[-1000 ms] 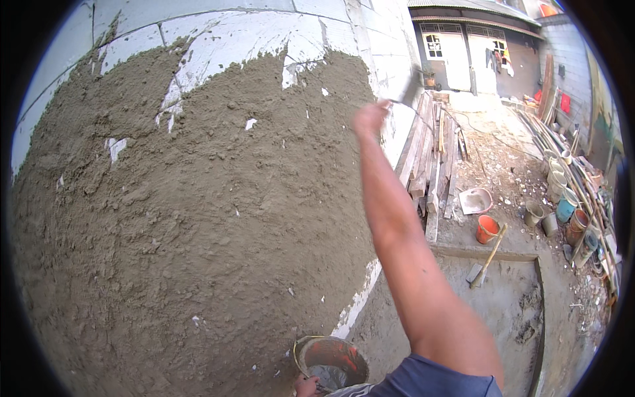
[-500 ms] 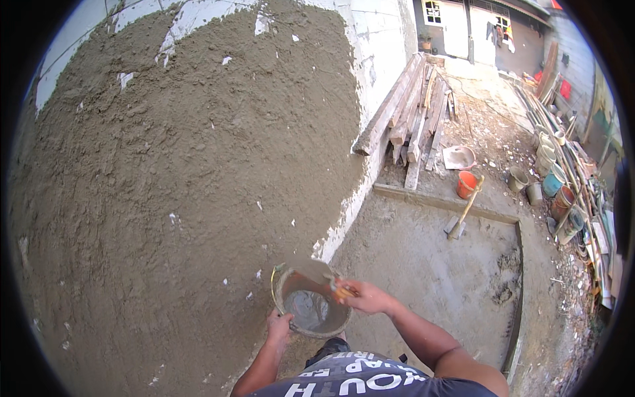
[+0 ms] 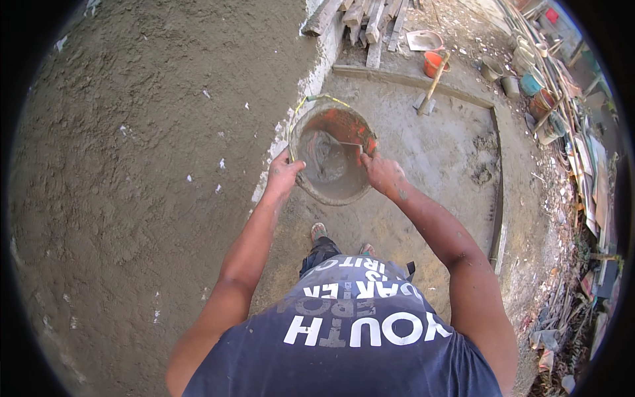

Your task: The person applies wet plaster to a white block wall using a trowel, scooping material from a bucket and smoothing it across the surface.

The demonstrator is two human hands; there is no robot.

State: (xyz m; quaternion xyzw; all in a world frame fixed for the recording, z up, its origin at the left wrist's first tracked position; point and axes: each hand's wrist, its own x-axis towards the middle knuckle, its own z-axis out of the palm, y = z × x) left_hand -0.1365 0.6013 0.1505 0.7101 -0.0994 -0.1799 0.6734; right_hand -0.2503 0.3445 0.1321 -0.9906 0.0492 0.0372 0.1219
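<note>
To your left you have the wall (image 3: pixel 145 198), spread with rough grey-brown mortar, a ragged pale strip (image 3: pixel 268 178) running along its lower edge. The wet-looking grey floor (image 3: pixel 436 159) lies ahead and to your right, bordered by a low raised edge (image 3: pixel 497 178). At its far side is a pile of wooden beams (image 3: pixel 374 53); a long-handled tool (image 3: pixel 433 85) leans near an orange bucket (image 3: pixel 434 65). The mortar bucket (image 3: pixel 337 122), its inside partly orange, is in front of you, beside the wall's foot and beyond your feet (image 3: pixel 319 231), with its mouth toward you and grey mix inside. A trowel (image 3: pixel 347 169) has its blade in that mouth. Your left hand (image 3: pixel 286 173) grips the rim, thumb over the edge; your right hand (image 3: pixel 382 173) is closed around the trowel's handle at the opposite rim.
</note>
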